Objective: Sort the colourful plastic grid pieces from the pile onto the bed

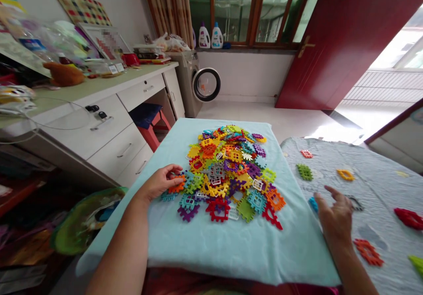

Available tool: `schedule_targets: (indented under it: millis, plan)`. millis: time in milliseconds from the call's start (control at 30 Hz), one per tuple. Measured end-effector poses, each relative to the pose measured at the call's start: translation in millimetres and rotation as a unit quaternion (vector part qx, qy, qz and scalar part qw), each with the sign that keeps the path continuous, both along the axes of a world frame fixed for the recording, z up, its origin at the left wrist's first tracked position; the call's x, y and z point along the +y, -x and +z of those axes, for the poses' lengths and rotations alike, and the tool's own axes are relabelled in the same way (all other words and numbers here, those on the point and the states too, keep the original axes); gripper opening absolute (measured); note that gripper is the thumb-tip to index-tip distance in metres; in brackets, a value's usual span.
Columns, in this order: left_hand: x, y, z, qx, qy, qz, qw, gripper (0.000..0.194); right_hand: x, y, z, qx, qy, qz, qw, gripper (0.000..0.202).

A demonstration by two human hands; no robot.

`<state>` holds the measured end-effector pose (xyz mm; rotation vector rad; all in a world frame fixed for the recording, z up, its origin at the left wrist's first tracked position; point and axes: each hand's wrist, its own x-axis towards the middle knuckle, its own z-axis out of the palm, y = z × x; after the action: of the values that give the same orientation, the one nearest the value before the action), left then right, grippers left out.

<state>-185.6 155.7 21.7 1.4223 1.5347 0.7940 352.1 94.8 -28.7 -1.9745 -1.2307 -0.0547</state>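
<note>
- In the head view, a large heap of multicoloured, notched plastic building pieces [228, 171] is spread over a table covered with a smooth light-blue cloth [211, 248].
- The left hand [164, 181] is placed at the heap's left edge, beside a flat orange notched plastic piece [177, 184]; its fingers are curled with the thumb below, and whether the piece is pinched cannot be told.
- The right hand [337, 216] is held over the patterned grey-blue cloth [325, 156] at the right, its thumb and index finger spread apart.
- Near that hand, a small bright-blue plastic piece [313, 204] and a dark-grey open-framed piece [357, 203] are seen.
- Farther up the same cloth, a green grid-shaped piece [304, 172] and a yellow ring-shaped piece [346, 174] are laid well apart from the heap.
</note>
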Motion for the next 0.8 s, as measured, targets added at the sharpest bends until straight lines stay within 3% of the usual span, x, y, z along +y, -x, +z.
schedule_targets:
  millis: [133,267,367,600,800]
  plan:
    - [-0.4,-3.4,3.0,0.028,-0.026,0.026,0.999,0.064,-2.2,72.1,48.2,-0.018,-0.035,0.161,0.986,0.036]
    - [-0.8,-6.6,6.0,0.008,-0.038,0.037,0.999,0.063,-12.1,115.3,69.9,-0.02,-0.006,0.318,0.948,0.023]
    - [-0.2,-7.6,6.7,-0.02,-0.048,0.043,0.998,0.061,-16.1,130.7,65.3,-0.019,0.013,0.376,0.926,0.019]
    - [3.1,-15.2,4.9,-0.085,-0.091,0.108,0.986,0.055,-14.8,141.7,30.3,-0.005,-0.012,0.349,0.937,0.018]
    - [3.9,-28.6,5.2,-0.167,-0.095,0.171,0.966,0.05,-16.2,144.1,29.8,0.005,-0.034,0.336,0.941,0.017]
